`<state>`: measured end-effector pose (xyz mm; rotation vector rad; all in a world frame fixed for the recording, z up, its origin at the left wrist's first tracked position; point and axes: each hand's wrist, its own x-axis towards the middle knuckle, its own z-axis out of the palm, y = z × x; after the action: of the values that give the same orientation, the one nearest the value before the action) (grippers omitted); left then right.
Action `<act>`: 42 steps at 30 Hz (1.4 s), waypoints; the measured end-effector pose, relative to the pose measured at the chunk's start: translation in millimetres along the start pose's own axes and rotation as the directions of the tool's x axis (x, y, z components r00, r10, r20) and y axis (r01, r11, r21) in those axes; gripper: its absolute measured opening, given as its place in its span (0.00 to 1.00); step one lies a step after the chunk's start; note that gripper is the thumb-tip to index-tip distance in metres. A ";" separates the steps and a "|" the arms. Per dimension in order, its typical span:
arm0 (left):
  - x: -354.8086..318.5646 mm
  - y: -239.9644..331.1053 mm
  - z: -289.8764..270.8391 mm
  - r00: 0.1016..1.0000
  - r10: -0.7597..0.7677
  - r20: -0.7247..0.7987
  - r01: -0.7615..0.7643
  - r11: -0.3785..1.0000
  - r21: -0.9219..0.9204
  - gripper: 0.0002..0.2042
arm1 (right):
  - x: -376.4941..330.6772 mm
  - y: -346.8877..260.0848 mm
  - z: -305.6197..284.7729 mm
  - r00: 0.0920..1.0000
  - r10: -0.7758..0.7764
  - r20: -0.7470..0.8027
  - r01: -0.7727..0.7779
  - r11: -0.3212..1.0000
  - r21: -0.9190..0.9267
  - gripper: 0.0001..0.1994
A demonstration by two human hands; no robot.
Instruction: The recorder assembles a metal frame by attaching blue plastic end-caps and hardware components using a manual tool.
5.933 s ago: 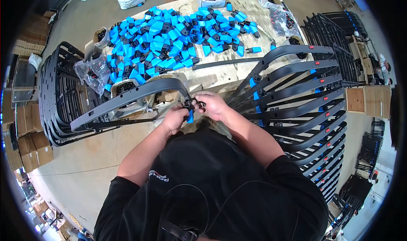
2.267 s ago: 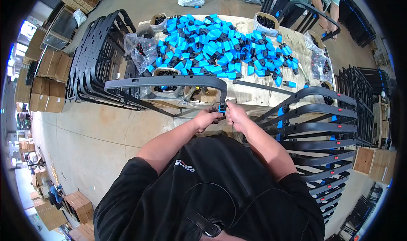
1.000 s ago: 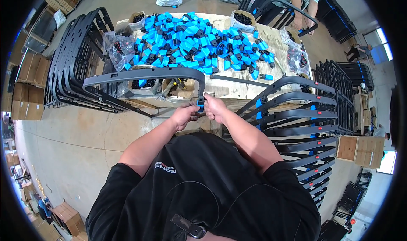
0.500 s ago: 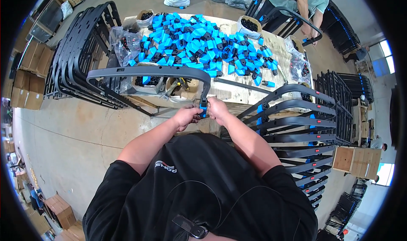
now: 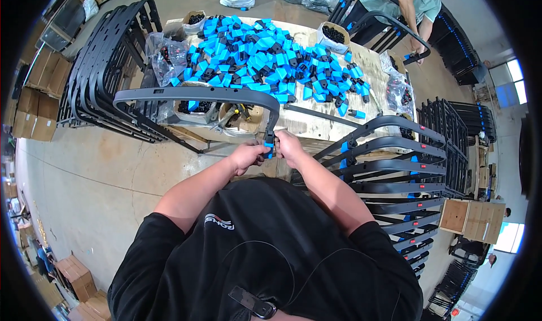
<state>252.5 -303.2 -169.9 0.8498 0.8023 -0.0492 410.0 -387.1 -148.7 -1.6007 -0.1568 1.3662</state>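
Observation:
A dark grey tubular metal frame (image 5: 197, 93) with bent corners stretches before me, its near end coming down between my hands. On that end sits a blue-and-black plastic end piece (image 5: 268, 150). My left hand (image 5: 247, 156) is closed round the piece from the left, thumb against its side. From the right, my right hand (image 5: 289, 147) is closed with curled fingers close beside the joint of tube and piece; what its fingertips hold is hidden. Beyond the frame, a heap of similar blue-and-black pieces (image 5: 248, 53) covers much of the wooden table (image 5: 310, 121).
Boxes of small black parts (image 5: 333, 34) stand on the table. An open box with tools (image 5: 240, 121) is just past the frame. Stacked frames (image 5: 107, 67) rise at left, and more frames (image 5: 403, 166) close by at right. Another person (image 5: 403, 11) handles a frame at far right.
The end piece and frame end have shifted slightly left with my left hand. My right hand stays beside the joint. The other person leans a little differently.

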 end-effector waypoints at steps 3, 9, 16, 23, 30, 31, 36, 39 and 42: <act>5.1 -3.9 -3.7 1.000 0.001 0.004 -0.001 1.000 0.003 0.09 | 0.2 -2.1 -1.2 0.995 0.101 -0.011 -0.102 0.992 -0.070 0.20; 4.8 -1.1 -1.3 1.000 -0.018 0.008 0.017 1.000 0.010 0.10 | 6.8 8.5 -5.2 1.000 -0.022 -0.011 0.022 1.000 -0.002 0.18; -1.9 3.2 0.9 1.000 -0.020 -0.017 0.020 1.000 -0.010 0.10 | 6.2 2.2 -8.2 0.990 0.137 0.016 -0.137 0.991 -0.007 0.16; -1.3 2.5 0.3 1.000 -0.016 -0.027 0.016 1.000 -0.015 0.09 | 6.7 1.9 -7.9 0.995 0.092 0.043 -0.091 0.996 -0.021 0.17; 4.7 -4.7 -5.5 1.000 -0.003 0.001 0.003 0.999 -0.032 0.08 | 1.4 -0.8 -4.1 0.998 0.064 -0.022 -0.065 0.995 -0.077 0.14; 2.8 -2.8 -3.6 1.000 -0.004 0.003 0.004 1.000 -0.031 0.08 | 1.7 0.0 -3.9 0.998 0.063 -0.024 -0.065 0.995 -0.076 0.14; -1.3 -0.8 -0.9 1.000 -0.005 -0.010 0.005 0.999 -0.038 0.08 | 4.1 1.5 -3.9 0.996 0.087 -0.027 -0.088 0.995 -0.050 0.15; -5.7 3.2 3.8 0.999 -0.015 -0.031 0.015 1.000 -0.026 0.08 | 2.0 3.1 -3.8 1.000 -0.005 -0.023 0.005 1.000 0.019 0.15; 1.4 -7.5 -4.7 1.000 0.015 -0.008 -0.015 1.000 -0.013 0.12 | -2.3 -1.7 0.1 0.998 0.062 0.023 -0.061 0.996 -0.058 0.14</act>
<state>248.0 -304.7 -177.5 0.8435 0.8028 -0.0276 409.9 -387.7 -146.0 -1.6487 -0.1644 1.4411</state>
